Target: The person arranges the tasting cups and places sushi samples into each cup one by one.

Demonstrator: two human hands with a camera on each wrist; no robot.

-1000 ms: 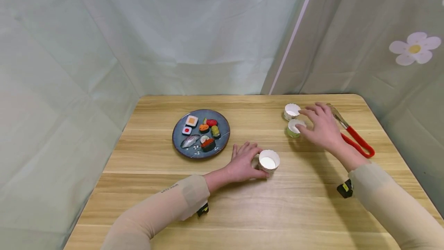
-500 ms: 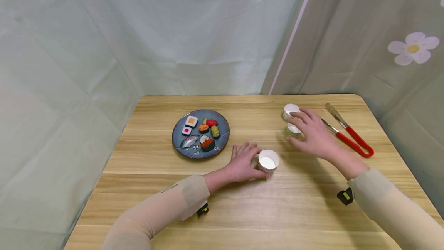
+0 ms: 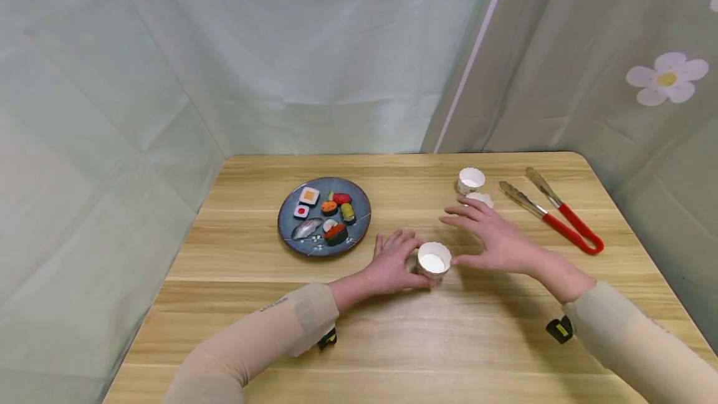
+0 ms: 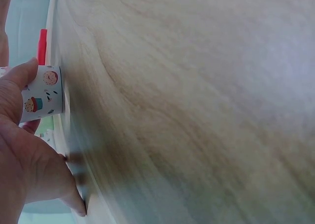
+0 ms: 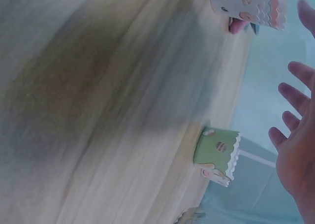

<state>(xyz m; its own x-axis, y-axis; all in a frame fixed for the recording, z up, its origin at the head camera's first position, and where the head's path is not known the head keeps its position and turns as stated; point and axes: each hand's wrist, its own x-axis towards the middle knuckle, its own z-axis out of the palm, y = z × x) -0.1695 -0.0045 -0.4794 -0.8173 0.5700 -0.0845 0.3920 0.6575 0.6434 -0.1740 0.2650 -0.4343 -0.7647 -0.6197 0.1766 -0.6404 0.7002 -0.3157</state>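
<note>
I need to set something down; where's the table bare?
Bare: in front, between the sleeves; behind, between plate and rear cups. Crowded: around left hand, its cup and right hand; also from those cups to the tongs.

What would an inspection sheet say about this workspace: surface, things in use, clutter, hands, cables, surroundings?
Surface: light wood-grain table.
Things in use: white patterned paper cup, upright; beyond it, green-sided paper cup and scalloped white paper cup.
Clutter: round blue plate bearing sushi-like pieces; metal tongs with red handles.
Hands: left hand grips the white patterned paper cup; right hand, fingers spread beside it, holds nothing.
Cables: nothing seen.
Surroundings: pale fabric curtains, one with white flower print.
</note>
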